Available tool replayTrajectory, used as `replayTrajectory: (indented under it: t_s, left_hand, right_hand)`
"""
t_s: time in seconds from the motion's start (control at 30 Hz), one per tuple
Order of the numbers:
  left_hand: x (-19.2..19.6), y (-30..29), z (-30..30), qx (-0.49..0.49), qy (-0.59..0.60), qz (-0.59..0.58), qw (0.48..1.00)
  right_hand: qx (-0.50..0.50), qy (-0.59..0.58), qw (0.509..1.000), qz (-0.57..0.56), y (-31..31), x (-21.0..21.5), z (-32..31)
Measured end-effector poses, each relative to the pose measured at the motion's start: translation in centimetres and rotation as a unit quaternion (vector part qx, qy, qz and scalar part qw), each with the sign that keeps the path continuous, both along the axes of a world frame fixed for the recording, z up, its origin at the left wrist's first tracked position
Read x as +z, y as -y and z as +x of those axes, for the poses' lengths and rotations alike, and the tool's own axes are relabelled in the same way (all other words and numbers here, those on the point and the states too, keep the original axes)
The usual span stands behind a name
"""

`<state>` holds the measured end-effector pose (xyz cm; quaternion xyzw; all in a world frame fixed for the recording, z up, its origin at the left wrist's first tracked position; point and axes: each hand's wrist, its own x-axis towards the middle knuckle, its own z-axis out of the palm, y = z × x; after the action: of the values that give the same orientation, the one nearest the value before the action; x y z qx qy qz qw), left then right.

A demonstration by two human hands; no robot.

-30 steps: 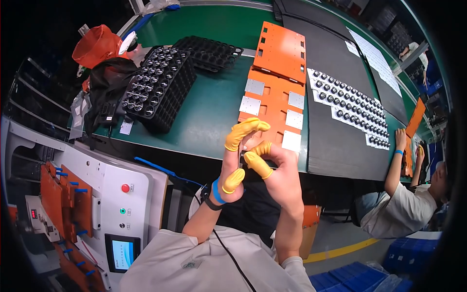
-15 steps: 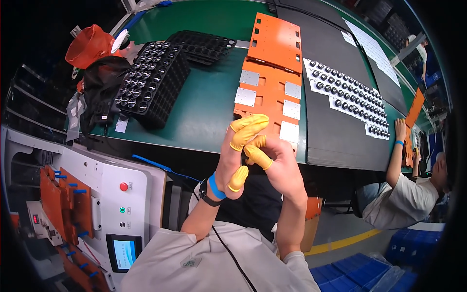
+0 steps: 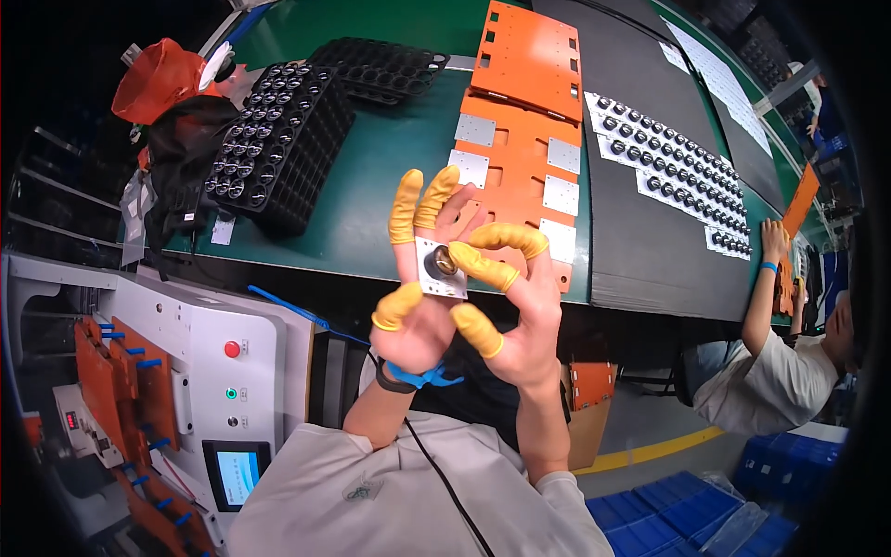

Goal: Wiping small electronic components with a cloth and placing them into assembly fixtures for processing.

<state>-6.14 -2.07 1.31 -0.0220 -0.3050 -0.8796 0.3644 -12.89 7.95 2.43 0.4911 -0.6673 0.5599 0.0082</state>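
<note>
My left hand [image 3: 415, 336] is palm up with its fingers apart, and a white square plate with a round black lens-like piece [image 3: 434, 268] rests on it. Above the plate, my right hand [image 3: 527, 320] has its fingers spread, a fingertip at the round black piece and the thumb held away. Yellow finger cots cover several fingertips on both hands. Just beyond them on the green table lies an orange board [image 3: 515, 139], with silver-white square plates [image 3: 560, 195] set along both its sides.
Black trays with round cups [image 3: 269, 139] stand at the left. Rows of black round pieces on white plates [image 3: 673, 167] lie on a black mat [image 3: 631, 265] at the right. A white machine [image 3: 232, 316] is at lower left. A co-worker [image 3: 766, 371] sits at the right.
My hands have come apart from their close hold and turned, the left one now palm up. The white plate with the black piece has come into view.
</note>
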Motion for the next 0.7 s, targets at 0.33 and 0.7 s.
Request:
replayTrajectory:
  t_s: [0.33,0.7]
  left_hand:
    - [1.0,0.8,0.5,-0.166,-0.042,0.133,0.976]
    - [-0.6,3.3,2.2,-0.136,0.203,-0.315,0.917]
  right_hand:
    - [-0.072,-0.114,0.990,-0.047,0.7,-1.3,0.1]
    - [-0.155,-0.084,0.975,-0.139,0.2,-2.7,-0.5]
